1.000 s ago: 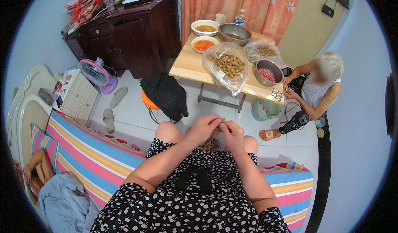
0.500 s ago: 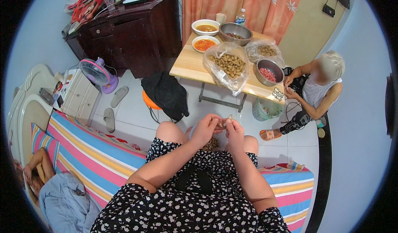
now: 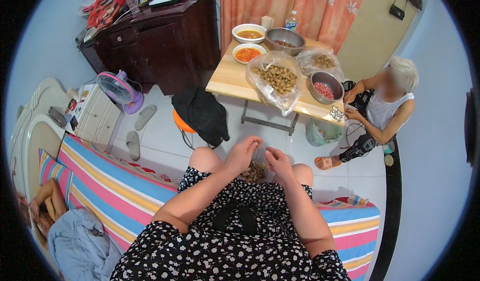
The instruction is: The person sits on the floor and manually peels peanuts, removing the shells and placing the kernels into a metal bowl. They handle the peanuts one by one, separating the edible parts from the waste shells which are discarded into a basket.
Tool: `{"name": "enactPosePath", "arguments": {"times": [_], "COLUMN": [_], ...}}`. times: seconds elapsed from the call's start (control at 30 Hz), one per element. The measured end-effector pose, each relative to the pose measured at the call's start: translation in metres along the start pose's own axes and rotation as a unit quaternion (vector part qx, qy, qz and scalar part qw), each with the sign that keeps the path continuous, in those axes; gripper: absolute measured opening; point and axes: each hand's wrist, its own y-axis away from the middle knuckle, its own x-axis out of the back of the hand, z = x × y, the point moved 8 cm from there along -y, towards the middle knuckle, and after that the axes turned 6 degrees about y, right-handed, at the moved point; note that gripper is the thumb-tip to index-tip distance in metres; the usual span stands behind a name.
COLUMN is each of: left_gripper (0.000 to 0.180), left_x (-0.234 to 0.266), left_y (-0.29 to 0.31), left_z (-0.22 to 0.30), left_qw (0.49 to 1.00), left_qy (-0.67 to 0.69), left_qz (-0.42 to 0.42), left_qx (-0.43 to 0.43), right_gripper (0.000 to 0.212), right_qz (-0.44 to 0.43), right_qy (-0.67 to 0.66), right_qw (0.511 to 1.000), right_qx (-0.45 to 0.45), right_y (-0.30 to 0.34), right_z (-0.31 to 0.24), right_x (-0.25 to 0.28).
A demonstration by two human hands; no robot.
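Note:
Above my lap, my left hand (image 3: 242,153) pinches a small brownish peanut (image 3: 259,145) at its fingertips; whether it is a whole pod or part of one is too small to tell. Just to its right, my right hand (image 3: 280,163) has its thumb and fingers pressed together, and anything between them is hidden. The two hands are a little apart. Below them, between my knees, peanut shells (image 3: 254,175) lie in what looks like a clear bag. On the table, unshelled peanuts (image 3: 276,78) fill a clear plastic bag, and reddish shelled peanuts (image 3: 323,90) lie in a metal bowl.
The wooden table (image 3: 225,78) also bears soup bowls (image 3: 248,53), another metal bowl (image 3: 285,40) and a bottle (image 3: 291,20). A person (image 3: 390,98) sits at its right, beside a green bin (image 3: 322,133). A stool with dark cloth (image 3: 200,116) stands left; another person (image 3: 50,206) lies on the bed.
My hands have come apart from the peanut they both held. The right one has moved slightly down; the left keeps its pinch. More of the shells below now shows.

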Motion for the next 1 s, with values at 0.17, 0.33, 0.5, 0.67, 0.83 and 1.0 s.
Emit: {"name": "enactPosePath", "arguments": {"times": [0.17,0.33,0.5,0.67,0.83,1.0], "left_gripper": [0.02,0.021,0.02,0.023,0.022,0.021], "left_x": [-0.008,-0.012,-0.015,-0.013,-0.013,-0.018], "left_y": [0.004,0.003,0.002,-0.004,-0.013,-0.044], "left_z": [0.014,0.024,0.025,0.012,-0.001,-0.022], "left_qw": [0.992,0.99,0.985,0.976,0.964,0.961], "left_qy": [-0.116,-0.114,-0.147,-0.202,-0.249,-0.253], "left_qz": [-0.029,-0.066,-0.08,-0.078,-0.076,-0.082], "left_qx": [-0.034,-0.048,-0.044,-0.015,-0.043,-0.081], "right_gripper": [0.032,0.022,0.017,0.014,0.012,0.013], "right_qz": [-0.052,-0.144,-0.112,-0.089,-0.041,-0.006], "right_qy": [-0.103,-0.252,-0.237,-0.316,-0.382,-0.416], "right_qw": [0.991,0.954,0.959,0.939,0.916,0.896], "right_qx": [-0.062,-0.072,-0.108,-0.101,-0.116,-0.154], "right_y": [0.007,0.006,0.012,0.006,-0.02,-0.034], "right_z": [-0.013,-0.013,-0.015,-0.01,0.033,0.047], "right_x": [-0.016,-0.018,-0.02,-0.018,-0.002,0.012]}}
